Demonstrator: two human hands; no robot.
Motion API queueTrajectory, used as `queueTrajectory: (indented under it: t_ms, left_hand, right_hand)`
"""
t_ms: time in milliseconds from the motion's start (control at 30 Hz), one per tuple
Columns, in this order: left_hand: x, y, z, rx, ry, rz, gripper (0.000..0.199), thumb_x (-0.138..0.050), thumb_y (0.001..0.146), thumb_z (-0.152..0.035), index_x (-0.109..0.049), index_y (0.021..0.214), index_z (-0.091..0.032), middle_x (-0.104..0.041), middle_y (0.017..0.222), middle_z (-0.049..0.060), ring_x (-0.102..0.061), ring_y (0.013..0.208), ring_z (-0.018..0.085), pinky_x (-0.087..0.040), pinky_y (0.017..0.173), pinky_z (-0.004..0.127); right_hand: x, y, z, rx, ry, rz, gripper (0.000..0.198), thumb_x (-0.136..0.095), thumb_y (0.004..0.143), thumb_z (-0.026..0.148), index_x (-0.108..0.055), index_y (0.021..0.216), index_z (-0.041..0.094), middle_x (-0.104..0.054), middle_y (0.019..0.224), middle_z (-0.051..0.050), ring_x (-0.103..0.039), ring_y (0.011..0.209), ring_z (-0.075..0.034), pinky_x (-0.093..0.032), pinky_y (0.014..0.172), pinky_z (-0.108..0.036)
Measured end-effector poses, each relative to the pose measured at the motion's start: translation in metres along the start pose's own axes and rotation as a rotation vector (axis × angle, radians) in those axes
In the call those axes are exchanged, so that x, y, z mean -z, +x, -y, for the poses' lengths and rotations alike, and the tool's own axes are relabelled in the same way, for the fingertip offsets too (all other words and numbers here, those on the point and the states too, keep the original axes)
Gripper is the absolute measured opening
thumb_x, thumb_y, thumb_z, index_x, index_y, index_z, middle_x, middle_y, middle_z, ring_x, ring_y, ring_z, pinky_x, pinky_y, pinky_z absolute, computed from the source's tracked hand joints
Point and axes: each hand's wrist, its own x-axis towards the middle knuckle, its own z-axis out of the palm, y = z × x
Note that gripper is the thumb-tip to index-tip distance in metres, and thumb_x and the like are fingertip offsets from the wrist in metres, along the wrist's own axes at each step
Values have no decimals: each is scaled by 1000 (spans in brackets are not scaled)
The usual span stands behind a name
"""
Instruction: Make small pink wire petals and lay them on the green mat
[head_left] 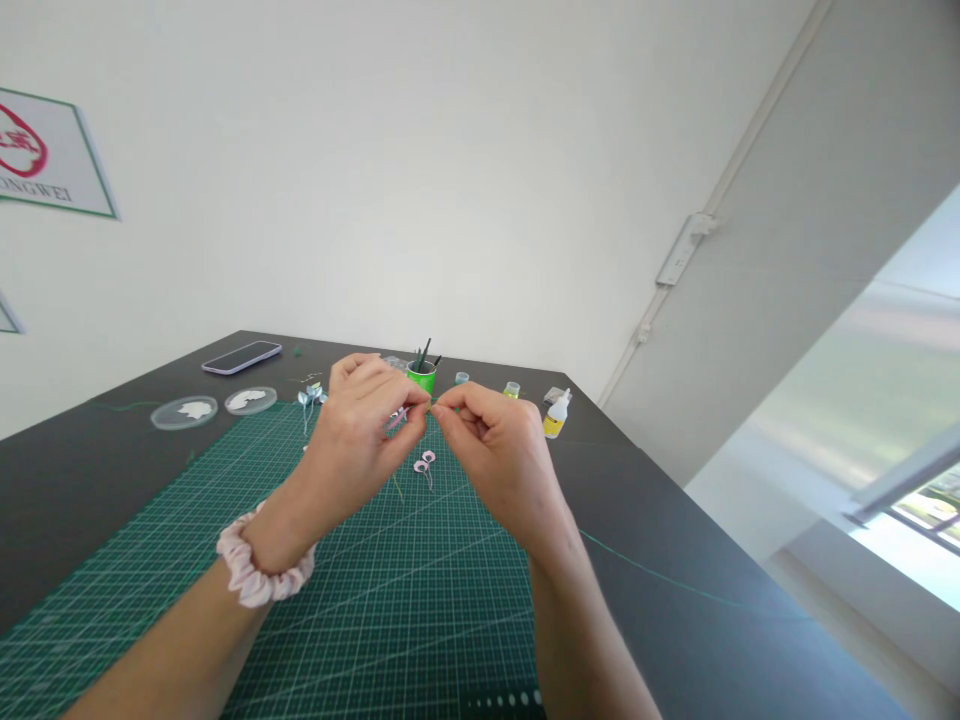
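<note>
My left hand (pixel 367 415) is closed in a pinch above the green cutting mat (pixel 390 600). A small pink flower-like piece (pixel 397 418) shows between its fingers, mostly hidden by them. My right hand (pixel 491 430) pinches too, its thumb and fingertip almost touching those of the left. What lies between the right fingertips is too small to make out. Just below the hands, two small pink flowers (pixel 425 463) on thin stems rest on the mat. Pale blue flowers (pixel 310 396) on stems lie left of my left hand.
Beyond my hands stands a green pot (pixel 422 377) holding dark tools. A yellow-labelled glue bottle (pixel 556 415) and a small jar (pixel 511 390) are at right. Two clear dishes (pixel 184 412) with white material and a phone (pixel 242 357) are at left. Green thread (pixel 660 572) trails rightward.
</note>
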Motion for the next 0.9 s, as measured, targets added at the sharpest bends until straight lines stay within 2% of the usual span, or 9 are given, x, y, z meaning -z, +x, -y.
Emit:
queueTrajectory:
  t_ms: [133, 200, 267, 400, 567, 733, 900]
  left_hand:
    - [2, 1, -1, -35, -44, 75, 16, -51, 89, -12, -56, 76, -19, -62, 66, -4, -55, 66, 13, -41, 87, 38]
    - [3, 2, -1, -30, -79, 112, 16, -50, 90, -13, -56, 76, -19, -63, 67, -3, -55, 68, 13, -40, 86, 37]
    - [4, 3, -1, -22, -133, 143, 17, -49, 90, -14, -57, 75, -19, -63, 68, -3, -55, 68, 13, -40, 85, 36]
    - [6, 4, -3, 20, -269, 170, 18, -51, 90, -14, -58, 75, -18, -61, 66, -4, -53, 66, 12, -40, 81, 32]
    - [10, 6, -7, 152, -441, 186, 16, -54, 88, -17, -61, 74, -19, -59, 65, -4, -52, 65, 11, -40, 69, 28]
    - [13, 5, -10, 300, -559, 174, 15, -55, 86, -18, -61, 72, -19, -59, 66, -4, -52, 62, 10, -40, 59, 24]
    - [11, 4, -10, 426, -522, 96, 13, -56, 83, -20, -63, 72, -19, -60, 62, -4, -51, 57, 10, -40, 54, 24]
  right_hand:
    - [0, 2, -6, 12, -81, -106, 19, -53, 85, 16, -57, 67, 18, -38, 54, 5, -34, 52, -10, -26, 53, -27]
    - [1, 3, -11, -7, -69, -111, 19, -54, 84, 18, -57, 66, 19, -37, 53, 5, -33, 52, -10, -26, 53, -28]
    - [2, 4, -15, -55, 7, -71, 19, -55, 83, 19, -57, 64, 19, -35, 52, 6, -32, 51, -9, -26, 52, -27]
    - [8, 7, -17, -165, 292, 65, 18, -57, 81, 25, -58, 63, 19, -34, 51, 7, -29, 49, -8, -22, 48, -27]
    - [15, 11, -18, -186, 571, 196, 19, -62, 78, 30, -60, 63, 18, -40, 52, 7, -28, 50, -8, -23, 48, -27]
    - [14, 13, -19, -210, 665, 235, 15, -64, 75, 28, -62, 64, 19, -46, 55, 6, -30, 50, -8, -25, 49, -26]
    - [10, 14, -18, -216, 677, 260, 15, -65, 75, 28, -61, 64, 18, -43, 53, 7, -30, 49, -7, -25, 48, -26]
